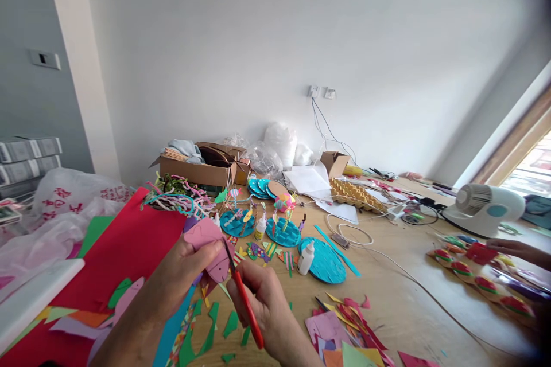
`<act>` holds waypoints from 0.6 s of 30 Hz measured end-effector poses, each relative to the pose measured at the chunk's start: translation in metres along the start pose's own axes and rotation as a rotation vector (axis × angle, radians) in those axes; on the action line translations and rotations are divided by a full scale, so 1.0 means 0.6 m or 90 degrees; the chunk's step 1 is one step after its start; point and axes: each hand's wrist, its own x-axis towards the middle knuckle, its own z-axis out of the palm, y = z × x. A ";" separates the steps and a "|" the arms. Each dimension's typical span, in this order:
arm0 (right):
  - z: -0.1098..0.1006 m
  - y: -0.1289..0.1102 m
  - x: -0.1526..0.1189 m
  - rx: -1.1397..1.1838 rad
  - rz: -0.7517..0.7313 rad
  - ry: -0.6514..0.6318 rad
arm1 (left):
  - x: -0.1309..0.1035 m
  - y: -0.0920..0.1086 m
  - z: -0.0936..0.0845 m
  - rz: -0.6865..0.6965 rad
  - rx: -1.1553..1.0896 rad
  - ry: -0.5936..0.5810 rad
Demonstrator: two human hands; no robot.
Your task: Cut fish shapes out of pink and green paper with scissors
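My left hand (pixel 189 258) pinches a pink paper piece (pixel 206 238) that has a fish outline drawn on it. In my right hand (pixel 258 292) is a pair of scissors (pixel 248 307) with red handles, its blades against the right edge of the pink paper. Below my hands, green paper scraps (pixel 210 327) lie on the table. Just beyond them stand two glue bottles (pixel 306 258) and several small patterned paper fish (pixel 258 251). Round blue discs (pixel 322 264) lie behind, some bearing upright decorations.
Red paper sheets (pixel 142 241) and plastic bags (pixel 64 206) are at the left. A cardboard box (pixel 198 172) stands by the wall. Coloured scraps (pixel 344 327) lie front right; a cable (pixel 413 275) crosses the table near a white fan (pixel 486 206). Another person's hand (pixel 512 249) holds something red.
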 end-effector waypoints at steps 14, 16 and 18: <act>0.000 -0.002 0.001 -0.016 0.024 -0.015 | 0.001 0.001 -0.017 -0.035 0.020 -0.059; 0.001 0.000 0.002 -0.014 0.025 -0.015 | 0.000 0.005 -0.017 -0.040 0.028 -0.057; 0.001 0.001 0.003 -0.013 0.022 -0.010 | -0.001 0.007 -0.016 -0.038 0.037 -0.054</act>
